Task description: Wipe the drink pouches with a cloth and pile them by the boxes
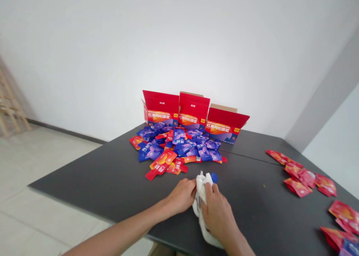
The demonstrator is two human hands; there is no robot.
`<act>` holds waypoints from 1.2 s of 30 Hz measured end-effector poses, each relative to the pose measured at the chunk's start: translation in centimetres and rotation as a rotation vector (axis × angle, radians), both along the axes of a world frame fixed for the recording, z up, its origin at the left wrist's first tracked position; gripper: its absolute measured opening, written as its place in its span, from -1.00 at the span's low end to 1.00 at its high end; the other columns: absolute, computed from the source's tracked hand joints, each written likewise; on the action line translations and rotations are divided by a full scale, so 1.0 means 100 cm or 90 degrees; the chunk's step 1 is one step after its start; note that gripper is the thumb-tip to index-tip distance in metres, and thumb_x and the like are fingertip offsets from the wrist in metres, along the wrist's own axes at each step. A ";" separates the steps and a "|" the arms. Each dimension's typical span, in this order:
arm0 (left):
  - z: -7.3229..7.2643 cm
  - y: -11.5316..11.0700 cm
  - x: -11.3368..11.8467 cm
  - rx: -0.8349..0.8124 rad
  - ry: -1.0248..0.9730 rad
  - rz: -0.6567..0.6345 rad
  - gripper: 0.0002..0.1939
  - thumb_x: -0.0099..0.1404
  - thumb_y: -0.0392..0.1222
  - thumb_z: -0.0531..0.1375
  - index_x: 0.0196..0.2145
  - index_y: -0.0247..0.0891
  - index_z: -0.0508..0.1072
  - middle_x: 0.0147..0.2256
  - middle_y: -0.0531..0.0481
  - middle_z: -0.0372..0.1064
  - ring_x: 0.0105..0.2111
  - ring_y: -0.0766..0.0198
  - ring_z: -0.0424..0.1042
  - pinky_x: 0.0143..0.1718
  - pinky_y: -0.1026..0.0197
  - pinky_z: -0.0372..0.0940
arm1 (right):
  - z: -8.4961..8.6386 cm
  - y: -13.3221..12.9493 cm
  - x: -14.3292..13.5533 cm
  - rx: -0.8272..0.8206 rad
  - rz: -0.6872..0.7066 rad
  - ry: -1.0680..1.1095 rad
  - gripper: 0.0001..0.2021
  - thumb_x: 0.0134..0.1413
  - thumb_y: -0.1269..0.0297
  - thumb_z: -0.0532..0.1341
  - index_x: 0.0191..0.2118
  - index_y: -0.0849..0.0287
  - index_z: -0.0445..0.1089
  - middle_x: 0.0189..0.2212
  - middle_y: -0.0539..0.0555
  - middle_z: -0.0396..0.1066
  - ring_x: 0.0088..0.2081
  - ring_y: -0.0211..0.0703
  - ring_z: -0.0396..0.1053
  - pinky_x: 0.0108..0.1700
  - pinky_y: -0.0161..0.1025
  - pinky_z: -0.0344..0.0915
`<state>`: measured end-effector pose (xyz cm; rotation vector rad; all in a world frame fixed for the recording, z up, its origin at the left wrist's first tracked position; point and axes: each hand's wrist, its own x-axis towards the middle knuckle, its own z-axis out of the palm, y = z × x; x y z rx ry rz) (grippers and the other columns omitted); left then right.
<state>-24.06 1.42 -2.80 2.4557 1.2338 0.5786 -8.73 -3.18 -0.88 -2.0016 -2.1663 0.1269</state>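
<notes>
A crumpled white cloth (202,207) is bunched between my two hands, just above the near part of the dark table. My left hand (183,194) is closed at its left side, fingertips pressed against it. My right hand (220,213) grips the cloth from the right, with a length of it hanging below the palm. A small blue corner (214,177) pokes out behind the cloth, past the right fingers; it looks like part of a blue sachet, mostly hidden. Beyond my hands lies a heap of blue and red sachets (183,145).
Three open red printed cartons, the middle one (193,112) included, stand behind the heap against the white wall. Several red sachets (298,186) lie along the right side of the dark table (112,181). More sachets (346,215) sit at the near right edge.
</notes>
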 end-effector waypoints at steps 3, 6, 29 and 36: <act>0.000 0.000 0.000 0.005 -0.001 -0.003 -0.79 0.33 -0.25 -0.05 -0.33 -0.22 0.37 -0.39 -0.04 0.44 -0.35 0.19 0.41 -0.37 0.26 0.16 | 0.002 0.003 0.007 -0.009 -0.077 -0.011 -0.78 0.12 0.35 -0.01 -0.09 0.18 0.17 -0.20 0.17 0.27 -0.25 -0.10 0.36 -0.26 -0.25 0.18; -0.001 0.001 0.001 -0.003 -0.001 -0.015 -0.79 0.33 -0.26 -0.04 -0.34 -0.23 0.37 -0.39 -0.04 0.44 -0.35 0.20 0.41 -0.36 0.26 0.16 | 0.002 0.000 0.004 -0.006 -0.053 -0.012 -0.79 0.11 0.36 -0.01 -0.11 0.17 0.18 -0.20 0.16 0.28 -0.24 -0.10 0.36 -0.26 -0.26 0.17; 0.019 -0.021 -0.016 0.065 -0.015 -0.165 -0.50 0.09 0.04 0.26 -0.03 -0.12 0.32 0.09 -0.07 0.15 0.07 0.06 0.15 0.10 0.07 0.08 | -0.020 0.017 0.090 0.122 -0.009 0.408 -0.74 0.13 0.08 0.00 -0.31 0.15 0.26 -0.38 0.03 0.38 -0.31 -0.18 0.32 -0.24 -0.30 0.21; 0.004 -0.006 -0.012 0.005 -0.016 -0.037 -0.34 0.05 0.07 0.26 0.07 -0.19 0.22 0.02 -0.11 0.17 0.03 0.04 0.17 0.09 0.02 0.09 | -0.019 0.018 0.085 0.090 0.059 0.345 -0.81 0.15 0.18 0.00 -0.27 0.17 0.25 -0.32 0.04 0.35 -0.26 -0.19 0.31 -0.19 -0.32 0.19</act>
